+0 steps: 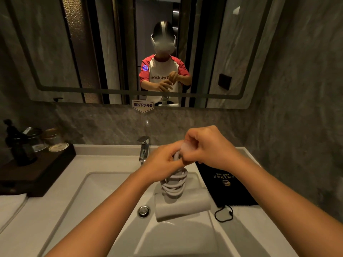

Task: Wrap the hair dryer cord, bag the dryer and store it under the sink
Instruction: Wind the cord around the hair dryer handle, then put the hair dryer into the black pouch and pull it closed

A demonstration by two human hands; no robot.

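We see the hair dryer point(182, 206) held upside down over the sink basin point(104, 184), clear of the bench. Its handle rises towards the hands, so the handle's long axis is close to upright. The barrel lies crosswise below, running left to right with the right end a little higher. We cannot tell which end is the nozzle.

The white cord point(175, 184) is coiled round the handle. The left hand point(163, 161) has its fingers curled round the top of the handle and the strands there. The right hand point(209, 149) pinches the cord's pale, blurred end just beside it.

Our worry is that last tail. If it is let go untucked, we judge the springy coils would loosen and slide down the handle. A slack left grip would drop the dryer into the basin, beside the faucet point(143, 149). The black drawstring bag point(228, 180) lies flat on the bench to the right, and loose loops could snag at its mouth.
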